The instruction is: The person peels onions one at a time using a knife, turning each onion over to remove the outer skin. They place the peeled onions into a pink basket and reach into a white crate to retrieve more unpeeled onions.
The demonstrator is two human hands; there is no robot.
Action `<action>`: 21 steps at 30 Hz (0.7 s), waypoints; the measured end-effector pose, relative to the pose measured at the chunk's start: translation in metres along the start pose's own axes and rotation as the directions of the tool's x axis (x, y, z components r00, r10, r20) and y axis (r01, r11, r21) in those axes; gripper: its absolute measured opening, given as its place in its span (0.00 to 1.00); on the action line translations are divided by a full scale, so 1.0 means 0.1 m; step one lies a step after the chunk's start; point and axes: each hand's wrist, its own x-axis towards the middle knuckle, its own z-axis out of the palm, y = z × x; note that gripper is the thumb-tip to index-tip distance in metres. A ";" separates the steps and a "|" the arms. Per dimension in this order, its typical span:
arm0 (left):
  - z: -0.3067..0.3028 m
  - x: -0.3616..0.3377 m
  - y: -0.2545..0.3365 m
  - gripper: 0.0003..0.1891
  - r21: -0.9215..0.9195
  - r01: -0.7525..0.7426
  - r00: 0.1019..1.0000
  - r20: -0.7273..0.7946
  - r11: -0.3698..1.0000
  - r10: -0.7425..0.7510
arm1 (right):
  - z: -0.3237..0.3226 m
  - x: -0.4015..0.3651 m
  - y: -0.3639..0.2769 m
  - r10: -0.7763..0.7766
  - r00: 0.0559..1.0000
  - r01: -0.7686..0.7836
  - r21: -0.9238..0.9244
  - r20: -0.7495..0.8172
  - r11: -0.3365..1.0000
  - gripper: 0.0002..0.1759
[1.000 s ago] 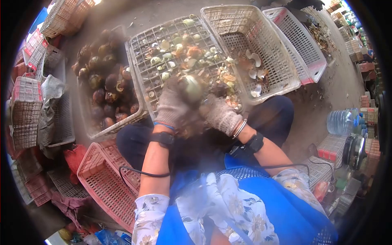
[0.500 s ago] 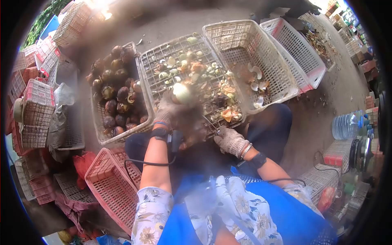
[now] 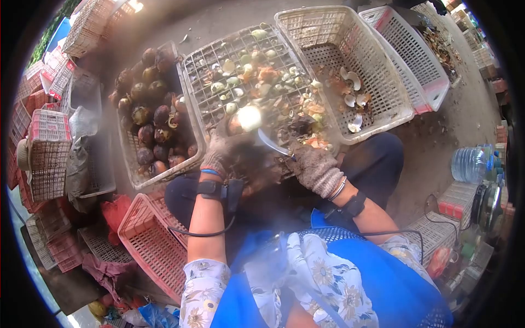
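Observation:
In my gloved left hand (image 3: 217, 150) is an onion (image 3: 247, 118), its bared side shining white and brownish skin on the near side. My gloved right hand (image 3: 316, 167) grips a knife (image 3: 273, 143) with a curved blade; the blade points up and left toward the onion, with a small gap between them. Both hands are over the near part of a wire-grid rack (image 3: 210, 57) strewn with pale peelings and scraps. To the left, a crate (image 3: 135, 177) holds several dark reddish-brown onions (image 3: 145, 134). Dark blur hides part of the rack below the hands.
A deep pale crate (image 3: 377, 71) with a few curved white peels stands right of the rack, with another crate (image 3: 418, 71) beyond. A pink crate (image 3: 150, 240) is by my left leg. Stacked crates (image 3: 49, 142) line the left side; a water bottle (image 3: 469, 164) stands at right.
My right hand has risen and turned, so the knife blade now shows clearly near the onion. The onion has tilted rightward in my left hand. The view has shifted slightly.

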 end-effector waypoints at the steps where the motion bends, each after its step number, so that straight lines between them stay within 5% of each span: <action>1: 0.02 -0.01 0.04 0.44 -0.014 -0.007 1.000 0.006 1.000 0.007 | -0.02 0.02 -0.01 -0.003 1.000 0.003 0.006 -0.012 1.000 0.28; 6: -0.05 0.14 -0.09 0.44 0.004 0.002 0.999 0.032 1.000 -0.002 | 0.11 0.07 0.08 -0.017 0.998 0.018 0.004 -0.061 1.000 0.27; 9: -0.06 0.14 -0.10 0.44 0.021 -0.049 0.998 0.039 0.999 0.048 | 0.23 0.06 0.17 -0.121 0.983 0.095 -0.179 -0.140 0.979 0.27; 11: -0.06 0.10 -0.05 0.49 0.129 -0.053 0.998 0.020 0.990 0.051 | 0.22 0.09 0.17 -0.041 0.964 -0.009 -0.185 -0.264 0.983 0.25; 17: -0.01 0.11 -0.06 0.44 -0.015 -0.052 0.999 -0.004 0.999 0.052 | 0.05 0.08 0.04 -0.063 0.982 0.046 -0.100 -0.176 0.994 0.22; 21: -0.03 0.10 -0.01 0.44 0.084 -0.026 1.000 -0.015 0.996 0.027 | 0.06 0.08 0.05 -0.096 0.978 0.070 -0.146 -0.183 0.987 0.23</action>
